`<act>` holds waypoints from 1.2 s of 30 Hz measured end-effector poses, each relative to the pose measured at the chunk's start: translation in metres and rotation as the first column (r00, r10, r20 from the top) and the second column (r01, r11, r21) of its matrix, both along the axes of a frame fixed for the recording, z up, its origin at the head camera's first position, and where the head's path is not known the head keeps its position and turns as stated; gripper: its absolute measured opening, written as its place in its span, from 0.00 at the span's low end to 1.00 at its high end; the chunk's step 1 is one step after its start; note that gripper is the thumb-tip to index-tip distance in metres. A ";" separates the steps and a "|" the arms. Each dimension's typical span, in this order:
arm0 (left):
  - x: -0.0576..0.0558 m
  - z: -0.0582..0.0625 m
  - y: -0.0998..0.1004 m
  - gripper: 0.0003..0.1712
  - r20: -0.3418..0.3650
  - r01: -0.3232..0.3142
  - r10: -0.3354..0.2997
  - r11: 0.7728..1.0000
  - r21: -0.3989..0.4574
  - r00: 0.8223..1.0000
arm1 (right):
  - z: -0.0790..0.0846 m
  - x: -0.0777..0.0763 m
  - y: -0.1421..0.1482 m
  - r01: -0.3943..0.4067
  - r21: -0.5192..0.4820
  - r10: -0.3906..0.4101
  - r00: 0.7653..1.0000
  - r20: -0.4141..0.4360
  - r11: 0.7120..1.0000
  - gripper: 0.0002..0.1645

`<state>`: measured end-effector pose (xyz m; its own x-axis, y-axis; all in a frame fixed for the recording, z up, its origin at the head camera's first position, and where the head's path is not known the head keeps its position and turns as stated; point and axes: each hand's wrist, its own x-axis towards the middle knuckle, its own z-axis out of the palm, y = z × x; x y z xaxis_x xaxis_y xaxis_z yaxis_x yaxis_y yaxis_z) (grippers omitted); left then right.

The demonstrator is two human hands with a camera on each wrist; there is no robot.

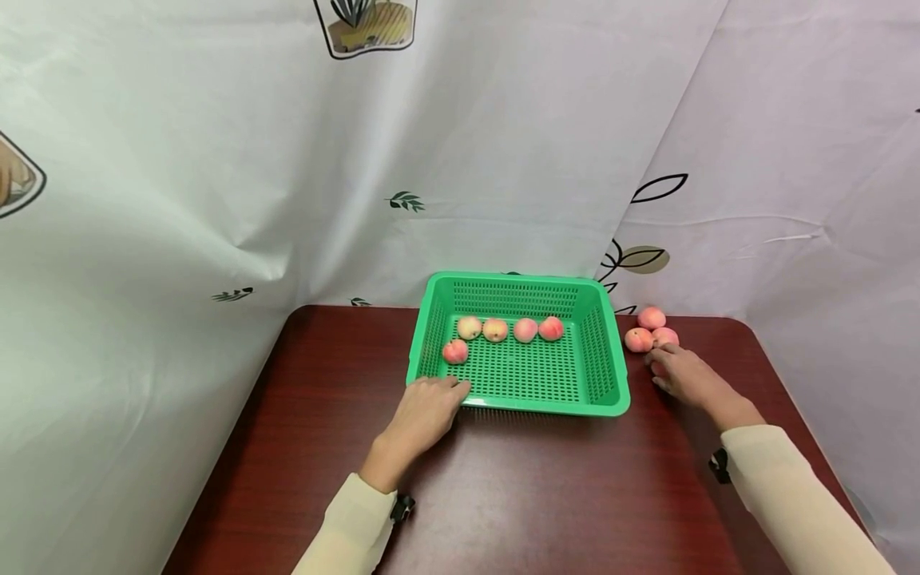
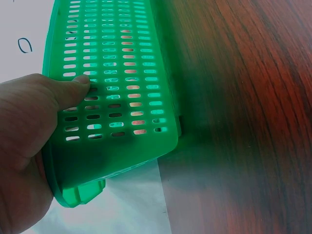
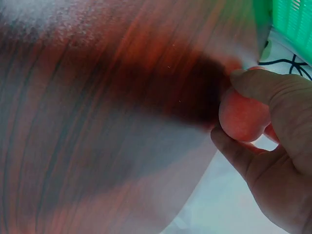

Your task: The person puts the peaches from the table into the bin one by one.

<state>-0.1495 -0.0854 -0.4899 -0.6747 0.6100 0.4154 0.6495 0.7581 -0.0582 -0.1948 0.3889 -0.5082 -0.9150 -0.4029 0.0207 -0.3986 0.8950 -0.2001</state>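
A green plastic basket (image 1: 611,335) with slotted walls stands on the table, several pink-yellow peaches (image 1: 525,330) lying inside toward its back and left. My left hand (image 1: 424,409) grips the near rim at the left corner; in the left wrist view its thumb (image 2: 73,92) presses the outer wall. To the right of the basket, my right hand (image 1: 686,377) is at a group of three peaches. The right wrist view shows thumb and fingers curled about one reddish peach (image 3: 241,114), which partly hides another behind it.
The dark red wooden table (image 1: 575,495) has rounded back corners. A pale patterned cloth (image 1: 503,160) hangs behind the table and along both sides, close to the basket's back rim. Two peaches (image 1: 639,340) lie beside the one at my right hand.
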 end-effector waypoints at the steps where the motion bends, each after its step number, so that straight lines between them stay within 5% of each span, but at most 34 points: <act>1: 0.000 0.000 0.000 0.17 -0.002 0.002 -0.002 1.000 0.002 1.000 | 0.002 0.001 0.000 0.004 -0.003 -0.004 1.000 0.007 1.000 0.18; 11: 0.000 0.000 0.002 0.16 -0.006 0.017 -0.017 1.000 0.012 1.000 | 0.026 0.007 0.006 0.067 -0.031 -0.065 0.995 0.072 0.997 0.16; 21: 0.000 0.000 0.001 0.18 -0.021 0.017 -0.017 1.000 0.010 1.000 | 0.075 0.003 0.000 0.066 -0.134 -0.065 0.998 0.011 0.989 0.14; 28: -0.001 -0.001 0.000 0.17 0.002 0.011 -0.011 1.000 0.004 1.000 | 0.108 -0.005 -0.016 0.081 -0.206 -0.070 0.996 0.060 0.975 0.17; 36: 0.000 0.001 -0.001 0.19 -0.015 0.006 -0.006 1.000 -0.013 1.000 | 0.125 -0.020 -0.053 -0.017 -0.208 0.023 0.999 0.027 0.978 0.20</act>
<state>-0.1499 -0.0860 -0.4887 -0.6648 0.6193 0.4178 0.6529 0.7534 -0.0780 -0.2146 0.3364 -0.3827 -0.9083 -0.4108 0.0790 -0.4071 0.8247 -0.3926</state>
